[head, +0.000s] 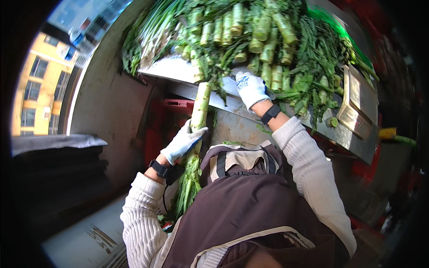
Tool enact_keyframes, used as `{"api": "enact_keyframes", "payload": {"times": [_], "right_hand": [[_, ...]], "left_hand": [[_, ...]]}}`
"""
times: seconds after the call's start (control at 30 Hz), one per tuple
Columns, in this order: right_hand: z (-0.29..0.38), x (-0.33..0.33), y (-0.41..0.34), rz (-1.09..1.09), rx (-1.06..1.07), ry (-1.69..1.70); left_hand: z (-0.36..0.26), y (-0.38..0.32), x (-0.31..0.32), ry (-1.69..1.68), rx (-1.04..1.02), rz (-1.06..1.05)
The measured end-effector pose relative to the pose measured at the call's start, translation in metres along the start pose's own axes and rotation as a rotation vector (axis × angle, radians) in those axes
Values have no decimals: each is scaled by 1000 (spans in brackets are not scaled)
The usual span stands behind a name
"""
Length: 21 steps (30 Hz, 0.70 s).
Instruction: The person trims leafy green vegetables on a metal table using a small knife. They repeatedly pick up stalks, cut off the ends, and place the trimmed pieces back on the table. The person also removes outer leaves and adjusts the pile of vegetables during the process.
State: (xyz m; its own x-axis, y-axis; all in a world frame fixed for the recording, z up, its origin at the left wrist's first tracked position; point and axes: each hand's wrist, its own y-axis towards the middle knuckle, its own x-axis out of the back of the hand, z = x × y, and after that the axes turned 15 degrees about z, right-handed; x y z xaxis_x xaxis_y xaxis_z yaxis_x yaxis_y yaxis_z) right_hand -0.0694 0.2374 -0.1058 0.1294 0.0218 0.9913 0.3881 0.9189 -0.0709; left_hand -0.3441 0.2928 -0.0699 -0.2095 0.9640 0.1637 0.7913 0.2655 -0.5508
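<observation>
My left hand [181,142], in a white knit glove with blue on the palm side, grips a celtuce stem [201,104]. The stem's thick pale-green end points up, away from me, and its leaves [190,187] trail down beside my apron. Over the metal tabletop [177,68] is my right hand [249,87], gloved alike, with its fingers curled. Whether it holds anything is hidden by the glove. Just beyond it lies a heap of celtuce stems [227,28] with leaves on, cut ends towards me.
Spring onions [161,30] lie at the far left of the tabletop. On the right are a flat metal-topped object [358,97] and a loose cut piece [332,122]. Below the table edge stands a red plastic crate [174,104]. A wall panel [107,97] rises at left.
</observation>
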Motion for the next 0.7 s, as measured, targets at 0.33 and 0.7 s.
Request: {"api": "enact_keyframes", "payload": {"times": [0.33,0.7], "right_hand": [[-83,12,-69,-162,213,156],[-149,90,-116,188,161,-11]], "left_hand": [[-113,43,-118,-604,-26,176],[-148,59,-198,-508,-33,72]]}}
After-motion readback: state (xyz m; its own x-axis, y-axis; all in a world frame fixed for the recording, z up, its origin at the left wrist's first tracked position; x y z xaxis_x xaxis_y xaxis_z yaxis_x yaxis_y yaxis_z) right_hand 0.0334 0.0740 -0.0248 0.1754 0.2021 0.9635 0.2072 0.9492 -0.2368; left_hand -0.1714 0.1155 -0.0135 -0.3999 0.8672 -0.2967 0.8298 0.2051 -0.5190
